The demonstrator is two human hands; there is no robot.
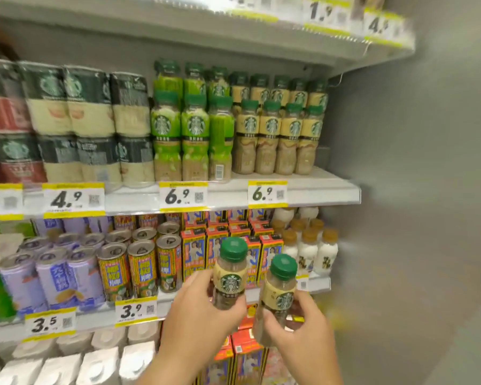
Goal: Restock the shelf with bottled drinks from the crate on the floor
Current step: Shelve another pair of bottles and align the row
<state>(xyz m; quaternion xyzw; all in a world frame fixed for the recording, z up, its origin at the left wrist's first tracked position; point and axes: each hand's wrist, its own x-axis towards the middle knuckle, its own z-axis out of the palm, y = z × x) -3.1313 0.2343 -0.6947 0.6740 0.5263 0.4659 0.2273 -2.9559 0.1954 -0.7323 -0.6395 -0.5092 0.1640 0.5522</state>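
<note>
Middle shelf (311,190), far left: stacked cans in red and dark green (9,129), blurred. Next: stacked cream-and-dark-green cans (92,123) above a 4.9 price tag (73,200).

Centre: green-labelled bottles (190,134) with green caps, several rows deep, above a 6.9 tag (183,196).

Right of those: beige-labelled coffee bottles (278,137) with green caps, two tiers visible, reaching almost to the shelf's right end above a second 6.9 tag (267,193).

Lower shelf, left to right: lilac cans (53,276); yellow-and-red cans (139,270) above a 3.9 tag (135,311); orange cartons (203,245); white bottles with tan caps (308,245).

Bottom tier: pale cartons (100,362) on the left, more orange cartons below the hands.

Foreground, low centre: left hand (203,315) wrapped closed around the lower body of a beige-labelled bottle (229,276), held upright, green cap up, in front of the orange cartons.

Just right of it: right hand (303,329) clasping a second beige-labelled bottle (277,295), tilted slightly, cap leaning right. The two bottles stand close together, apart from the shelf; whether they touch each other is unclear.

Far right: plain grey side wall (414,162).
</note>
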